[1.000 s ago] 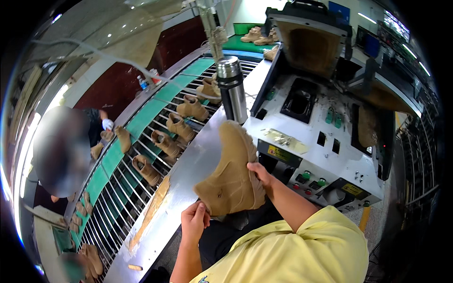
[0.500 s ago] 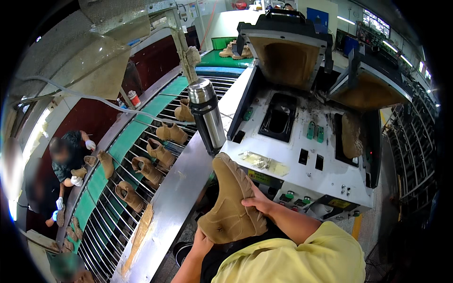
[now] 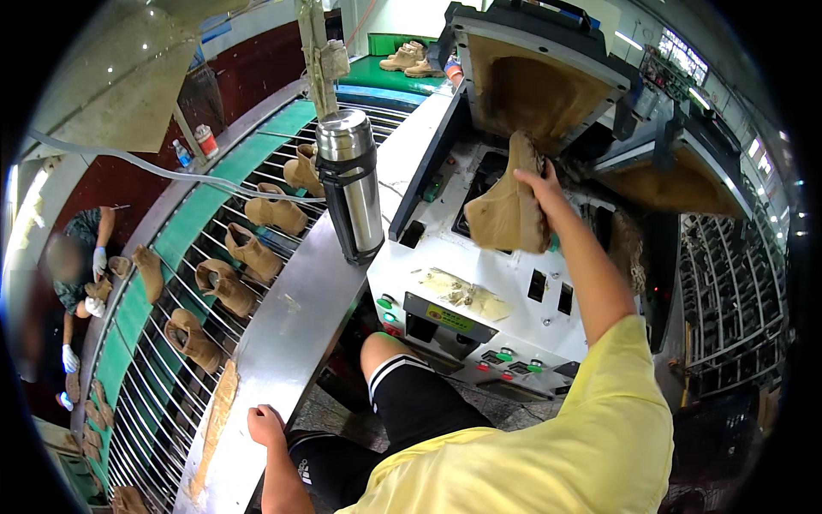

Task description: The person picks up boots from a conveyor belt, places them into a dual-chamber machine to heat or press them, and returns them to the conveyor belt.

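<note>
A tan boot (image 3: pixel 501 210) is in my right hand (image 3: pixel 538 184), held by its sole side above the white press machine (image 3: pixel 531 321). Behind the boot, a dark recess (image 3: pixel 485 180) in the machine's top is partly hidden. The hinged lid (image 3: pixel 535 86) over that recess stands raised, its brown padded underside showing. My left hand (image 3: pixel 266 425) is a loose fist with nothing visible in it, over the edge of the metal ledge (image 3: pixel 300 321).
A steel thermos (image 3: pixel 355 188) stands on the ledge. Several tan boots (image 3: pixel 224 287) sit on the roller conveyor (image 3: pixel 141 428) at left. Beyond it a gloved person (image 3: pixel 81 248) handles shoe parts. A second lid (image 3: pixel 676 176) is raised at right. Shoes (image 3: pixel 411 58) rest on a green surface.
My right hand has carried the boot up and forward over the machine. The left hand has let go of the boot and moved down and left to the ledge.
</note>
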`<action>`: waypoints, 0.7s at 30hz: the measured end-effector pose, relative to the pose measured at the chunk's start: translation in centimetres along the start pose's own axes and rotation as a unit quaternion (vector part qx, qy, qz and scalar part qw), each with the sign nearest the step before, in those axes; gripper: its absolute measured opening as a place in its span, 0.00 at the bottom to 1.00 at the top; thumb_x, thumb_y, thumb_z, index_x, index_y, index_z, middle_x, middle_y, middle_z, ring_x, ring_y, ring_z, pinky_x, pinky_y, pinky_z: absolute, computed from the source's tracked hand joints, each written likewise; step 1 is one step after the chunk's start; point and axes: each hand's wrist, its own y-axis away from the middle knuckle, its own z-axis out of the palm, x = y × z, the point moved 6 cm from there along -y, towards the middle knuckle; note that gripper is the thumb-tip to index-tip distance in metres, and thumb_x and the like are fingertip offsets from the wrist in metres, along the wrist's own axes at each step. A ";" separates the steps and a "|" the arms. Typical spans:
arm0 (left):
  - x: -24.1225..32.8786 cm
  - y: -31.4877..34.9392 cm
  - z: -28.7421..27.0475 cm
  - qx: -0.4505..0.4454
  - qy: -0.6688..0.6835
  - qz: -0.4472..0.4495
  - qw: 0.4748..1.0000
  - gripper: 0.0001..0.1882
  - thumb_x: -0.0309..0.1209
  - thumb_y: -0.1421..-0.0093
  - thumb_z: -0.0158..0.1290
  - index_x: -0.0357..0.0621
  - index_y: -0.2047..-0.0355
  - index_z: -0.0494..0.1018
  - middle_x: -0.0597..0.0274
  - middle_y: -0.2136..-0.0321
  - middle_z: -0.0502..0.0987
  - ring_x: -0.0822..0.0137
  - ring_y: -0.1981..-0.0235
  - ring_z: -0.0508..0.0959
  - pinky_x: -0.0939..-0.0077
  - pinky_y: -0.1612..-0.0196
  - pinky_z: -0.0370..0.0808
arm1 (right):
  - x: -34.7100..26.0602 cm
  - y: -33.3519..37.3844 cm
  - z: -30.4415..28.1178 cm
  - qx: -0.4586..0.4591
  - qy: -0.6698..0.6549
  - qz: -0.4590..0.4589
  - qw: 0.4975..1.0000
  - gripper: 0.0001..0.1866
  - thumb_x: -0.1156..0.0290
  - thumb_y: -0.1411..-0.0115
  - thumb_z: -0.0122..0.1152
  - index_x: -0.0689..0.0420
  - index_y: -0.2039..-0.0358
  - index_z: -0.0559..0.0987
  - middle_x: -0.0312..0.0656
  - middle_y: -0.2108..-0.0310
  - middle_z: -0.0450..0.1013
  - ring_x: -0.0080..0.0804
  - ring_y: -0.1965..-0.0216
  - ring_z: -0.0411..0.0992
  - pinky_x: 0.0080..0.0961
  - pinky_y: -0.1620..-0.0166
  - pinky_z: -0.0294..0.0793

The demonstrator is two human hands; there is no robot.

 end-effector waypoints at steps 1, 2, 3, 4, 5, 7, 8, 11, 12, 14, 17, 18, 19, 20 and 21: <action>0.2 0.1 0.4 0.007 -0.055 -0.003 0.998 0.16 0.38 0.43 0.46 0.40 0.81 0.68 0.51 0.79 0.74 0.48 0.76 0.72 0.55 0.71 0.68 | 0.7 -2.4 -0.7 0.019 0.054 0.024 0.998 0.50 0.56 0.57 0.69 0.59 0.38 0.54 0.52 0.44 0.62 0.41 0.47 0.66 0.34 0.46 0.66; 0.6 0.3 0.7 -0.005 -0.052 -0.014 0.999 0.15 0.38 0.43 0.46 0.40 0.81 0.68 0.51 0.79 0.74 0.48 0.76 0.72 0.55 0.71 0.68 | 1.4 -4.7 -1.8 0.041 0.108 0.045 0.992 0.52 0.55 0.58 0.69 0.60 0.37 0.53 0.54 0.43 0.61 0.42 0.46 0.66 0.35 0.46 0.66; 0.9 0.3 0.6 -0.012 -0.049 -0.026 0.998 0.15 0.38 0.43 0.46 0.40 0.81 0.68 0.51 0.79 0.74 0.48 0.76 0.72 0.55 0.71 0.67 | 1.8 -7.0 -2.4 0.060 0.158 0.064 0.984 0.54 0.54 0.59 0.69 0.61 0.37 0.51 0.55 0.43 0.60 0.43 0.45 0.65 0.35 0.45 0.66; 0.9 0.2 0.7 -0.018 -0.057 -0.030 0.998 0.15 0.38 0.43 0.46 0.41 0.80 0.68 0.51 0.78 0.74 0.48 0.75 0.73 0.55 0.71 0.67 | 2.3 -8.9 -2.3 0.065 0.166 0.097 0.979 0.54 0.54 0.58 0.69 0.59 0.36 0.50 0.56 0.43 0.60 0.43 0.46 0.66 0.36 0.46 0.67; 1.0 0.1 0.7 -0.011 -0.063 -0.025 0.998 0.14 0.37 0.43 0.46 0.41 0.80 0.68 0.52 0.78 0.74 0.48 0.76 0.73 0.56 0.71 0.68 | 2.9 -10.4 -2.1 0.071 0.175 0.131 0.973 0.54 0.53 0.58 0.69 0.58 0.36 0.50 0.56 0.43 0.60 0.43 0.47 0.66 0.38 0.47 0.68; 0.7 0.2 0.3 0.002 -0.085 -0.017 0.996 0.14 0.36 0.42 0.47 0.41 0.80 0.68 0.52 0.79 0.74 0.49 0.76 0.73 0.57 0.71 0.69 | 4.7 -11.7 -0.4 0.072 0.204 0.178 0.960 0.53 0.52 0.58 0.68 0.57 0.36 0.51 0.55 0.43 0.61 0.43 0.48 0.67 0.39 0.49 0.69; 0.7 0.2 0.3 0.006 -0.089 -0.017 0.996 0.14 0.36 0.42 0.47 0.41 0.80 0.67 0.52 0.79 0.74 0.49 0.76 0.73 0.58 0.72 0.69 | 5.2 -12.2 0.2 0.074 0.224 0.188 0.953 0.52 0.51 0.58 0.68 0.58 0.37 0.54 0.55 0.43 0.61 0.43 0.48 0.67 0.39 0.49 0.69; 2.1 0.1 0.5 -0.005 -0.080 -0.015 0.997 0.13 0.35 0.42 0.47 0.41 0.80 0.68 0.52 0.79 0.74 0.49 0.76 0.73 0.57 0.72 0.68 | 12.6 -16.7 -0.2 0.031 0.253 0.246 0.935 0.47 0.49 0.58 0.67 0.59 0.41 0.62 0.54 0.43 0.62 0.44 0.47 0.67 0.39 0.49 0.69; 2.1 0.1 0.2 -0.009 -0.073 -0.020 0.997 0.13 0.36 0.42 0.47 0.41 0.80 0.68 0.52 0.79 0.74 0.49 0.76 0.74 0.57 0.72 0.69 | 14.0 -17.6 0.8 0.004 0.264 0.258 0.929 0.45 0.49 0.58 0.66 0.59 0.42 0.64 0.53 0.43 0.62 0.44 0.47 0.66 0.40 0.48 0.69; 1.4 -0.1 0.6 -0.005 -0.083 -0.018 0.996 0.13 0.36 0.43 0.47 0.41 0.80 0.68 0.52 0.79 0.74 0.49 0.76 0.74 0.57 0.72 0.69 | 15.3 -18.1 2.3 -0.041 0.300 0.266 0.915 0.42 0.49 0.58 0.65 0.59 0.45 0.68 0.53 0.42 0.62 0.45 0.45 0.65 0.39 0.47 0.68; 0.5 -0.1 0.6 0.000 -0.091 -0.020 0.996 0.13 0.36 0.43 0.47 0.41 0.80 0.68 0.51 0.79 0.74 0.48 0.76 0.74 0.56 0.72 0.69 | 15.6 -17.5 4.0 -0.030 0.354 0.268 0.896 0.45 0.48 0.58 0.65 0.60 0.43 0.67 0.54 0.39 0.59 0.45 0.42 0.62 0.40 0.44 0.64; 0.7 -0.1 0.8 -0.003 -0.091 -0.021 0.996 0.13 0.36 0.43 0.47 0.41 0.80 0.68 0.51 0.79 0.74 0.48 0.76 0.74 0.56 0.72 0.69 | 15.6 -17.2 3.6 -0.008 0.368 0.271 0.890 0.46 0.47 0.59 0.65 0.61 0.42 0.65 0.55 0.39 0.58 0.44 0.42 0.62 0.40 0.44 0.64; 0.7 0.0 0.3 0.001 -0.095 -0.030 0.995 0.13 0.36 0.43 0.47 0.41 0.80 0.68 0.51 0.79 0.74 0.48 0.76 0.74 0.56 0.72 0.69 | 14.3 -16.0 4.8 -0.007 0.382 0.240 0.892 0.50 0.46 0.59 0.65 0.63 0.40 0.61 0.56 0.38 0.56 0.45 0.40 0.60 0.39 0.42 0.62; 0.7 0.0 -0.3 0.004 -0.100 -0.036 0.994 0.13 0.36 0.43 0.47 0.41 0.80 0.68 0.51 0.79 0.74 0.48 0.76 0.74 0.56 0.72 0.69 | 12.8 -14.6 6.0 -0.004 0.397 0.209 0.894 0.54 0.45 0.60 0.64 0.66 0.38 0.57 0.58 0.37 0.54 0.46 0.39 0.58 0.39 0.40 0.60; 0.8 0.0 -0.5 0.007 -0.097 -0.033 0.995 0.13 0.36 0.43 0.47 0.41 0.80 0.69 0.51 0.79 0.74 0.48 0.76 0.74 0.56 0.72 0.69 | 11.5 -13.4 6.0 -0.002 0.405 0.217 0.888 0.57 0.44 0.60 0.65 0.65 0.37 0.52 0.56 0.36 0.50 0.45 0.37 0.55 0.38 0.39 0.58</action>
